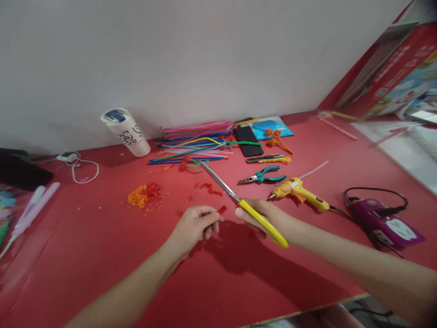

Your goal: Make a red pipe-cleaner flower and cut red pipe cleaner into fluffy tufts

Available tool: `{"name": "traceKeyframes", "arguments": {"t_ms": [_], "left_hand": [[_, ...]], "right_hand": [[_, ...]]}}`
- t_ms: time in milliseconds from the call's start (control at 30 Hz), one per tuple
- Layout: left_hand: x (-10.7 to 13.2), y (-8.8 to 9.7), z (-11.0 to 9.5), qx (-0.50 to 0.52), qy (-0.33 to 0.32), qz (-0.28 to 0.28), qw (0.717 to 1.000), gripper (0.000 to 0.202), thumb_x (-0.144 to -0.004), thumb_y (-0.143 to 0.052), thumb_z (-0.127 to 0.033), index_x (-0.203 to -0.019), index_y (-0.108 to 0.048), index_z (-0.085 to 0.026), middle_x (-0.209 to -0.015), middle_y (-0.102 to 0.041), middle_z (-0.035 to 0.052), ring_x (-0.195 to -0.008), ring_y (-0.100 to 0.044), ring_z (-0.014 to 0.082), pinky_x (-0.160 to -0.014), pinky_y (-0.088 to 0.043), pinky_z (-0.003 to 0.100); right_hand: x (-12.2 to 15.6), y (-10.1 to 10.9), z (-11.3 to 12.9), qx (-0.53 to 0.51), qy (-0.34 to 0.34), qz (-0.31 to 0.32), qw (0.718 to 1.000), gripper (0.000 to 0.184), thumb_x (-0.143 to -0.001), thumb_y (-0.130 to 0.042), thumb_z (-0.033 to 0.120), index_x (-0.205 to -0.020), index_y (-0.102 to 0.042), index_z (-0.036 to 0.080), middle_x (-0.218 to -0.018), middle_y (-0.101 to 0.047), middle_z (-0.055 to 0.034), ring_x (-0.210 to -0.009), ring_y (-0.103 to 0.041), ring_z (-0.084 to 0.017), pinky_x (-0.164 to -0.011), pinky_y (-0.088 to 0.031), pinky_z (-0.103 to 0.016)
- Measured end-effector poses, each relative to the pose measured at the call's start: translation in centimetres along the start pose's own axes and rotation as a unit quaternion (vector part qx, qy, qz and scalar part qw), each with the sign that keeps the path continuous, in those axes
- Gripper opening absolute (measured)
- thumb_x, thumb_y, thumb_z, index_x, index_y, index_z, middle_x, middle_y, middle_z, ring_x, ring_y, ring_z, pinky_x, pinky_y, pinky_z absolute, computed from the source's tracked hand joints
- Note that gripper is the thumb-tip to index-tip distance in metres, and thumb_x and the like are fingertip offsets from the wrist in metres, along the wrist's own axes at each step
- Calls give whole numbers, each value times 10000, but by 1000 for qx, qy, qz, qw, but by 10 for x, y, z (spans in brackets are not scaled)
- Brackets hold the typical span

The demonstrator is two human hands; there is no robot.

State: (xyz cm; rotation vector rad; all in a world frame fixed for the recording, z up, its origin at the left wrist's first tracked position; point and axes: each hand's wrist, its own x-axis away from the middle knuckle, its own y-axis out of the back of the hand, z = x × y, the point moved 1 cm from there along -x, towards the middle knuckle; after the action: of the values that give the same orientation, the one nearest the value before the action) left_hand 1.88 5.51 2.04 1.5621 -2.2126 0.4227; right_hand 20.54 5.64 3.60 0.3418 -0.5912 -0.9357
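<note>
Between the thumb and fingers of my left hand [200, 223] is a small flat red strip [222, 210], its end sticking out to the right. My right hand [261, 217] grips scissors [257, 216] by their yellow handles. Their blades point up and left, and look closed or nearly so. Just beyond the hands lie several small red cut pieces [211, 188]. Farther left sits a pile of orange and red crumbs [141, 196]. The fingers of my right hand are partly hidden behind the handles.
Colourful pipe cleaners [194, 141] lie along the wall beside a white tumbler [128, 132]. To the right are a black phone [248, 140], a yellow utility knife [269, 158], teal pliers [262, 175], a yellow glue gun [300, 192] and a purple power strip [385, 223] with a cord.
</note>
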Motion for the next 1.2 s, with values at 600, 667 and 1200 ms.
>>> {"name": "traceKeyframes", "arguments": {"t_ms": [600,667,1200], "left_hand": [[-8,9,-11,20,-44,-95,994,225,-730,-536,-262,-540,-563,-144,-374,-407,-57,-346,-265,46,-380,-147,203],[-10,9,-11,23,-39,-96,994,221,-726,-538,-257,-536,-562,-146,-365,-400,-59,-341,-263,46,-378,-147,204],[-40,14,10,119,17,-53,991,91,-644,-544,-193,-618,-584,-115,-482,-502,-24,-324,-255,13,-354,-105,186]], "right_hand": [[15,-8,-9,62,-49,78,994,410,-814,-388,557,-680,-465,178,-618,-497,13,-537,-404,-105,-518,-327,-241],[15,-8,-11,52,-51,78,994,406,-812,-395,552,-677,-470,177,-619,-497,14,-540,-399,-106,-518,-324,-242],[-1,-10,-16,-22,-106,105,989,484,-773,-353,631,-595,-423,186,-526,-287,56,-495,-281,-87,-468,-273,-239]]}}
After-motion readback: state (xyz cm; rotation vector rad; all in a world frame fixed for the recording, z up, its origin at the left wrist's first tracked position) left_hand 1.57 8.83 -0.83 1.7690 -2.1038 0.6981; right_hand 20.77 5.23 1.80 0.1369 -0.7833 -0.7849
